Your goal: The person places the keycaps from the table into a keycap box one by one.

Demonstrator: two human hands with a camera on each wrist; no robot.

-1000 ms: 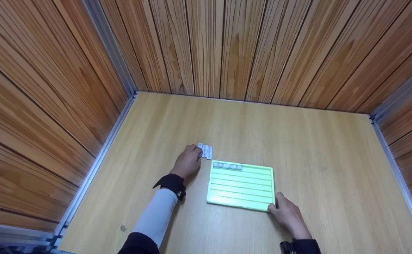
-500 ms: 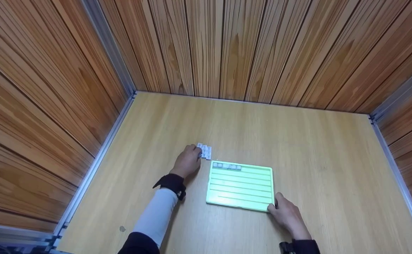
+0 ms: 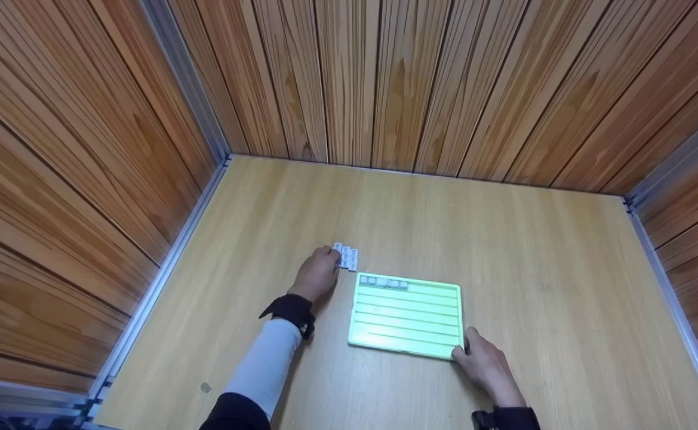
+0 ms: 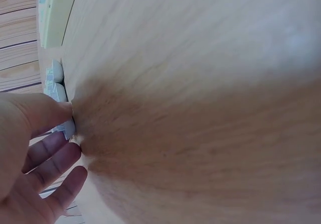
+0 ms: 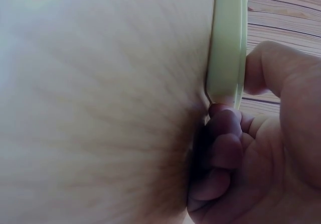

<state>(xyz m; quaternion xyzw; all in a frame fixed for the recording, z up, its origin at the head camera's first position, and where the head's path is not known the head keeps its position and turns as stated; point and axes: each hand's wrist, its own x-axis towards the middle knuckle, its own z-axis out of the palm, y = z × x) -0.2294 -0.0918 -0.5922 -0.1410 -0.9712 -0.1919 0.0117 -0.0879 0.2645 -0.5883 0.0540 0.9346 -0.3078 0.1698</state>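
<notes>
A pale green tray [image 3: 405,325] with raised ridges lies flat on the table. A short row of small whitish tiles [image 3: 384,282] sits in its top groove. My right hand [image 3: 486,365] grips the tray's near right corner; in the right wrist view the thumb rests on the rim and curled fingers lie at the tray's side [image 5: 225,48]. Beyond the tray's far left corner stands a small cluster of white-and-blue tiles [image 3: 350,258]. My left hand [image 3: 316,273] pinches the left end of this cluster. In the left wrist view a tile [image 4: 68,128] shows between thumb and fingers.
The wooden table [image 3: 504,251] is bounded by wood-panelled walls [image 3: 420,83] at the back and sides, with metal rails [image 3: 169,263] along the edges. A small grey spot [image 3: 206,387] marks the table at the front left.
The tray and right hand have shifted very slightly to the left and nearer in the head view. My left hand stays at the tile cluster.
</notes>
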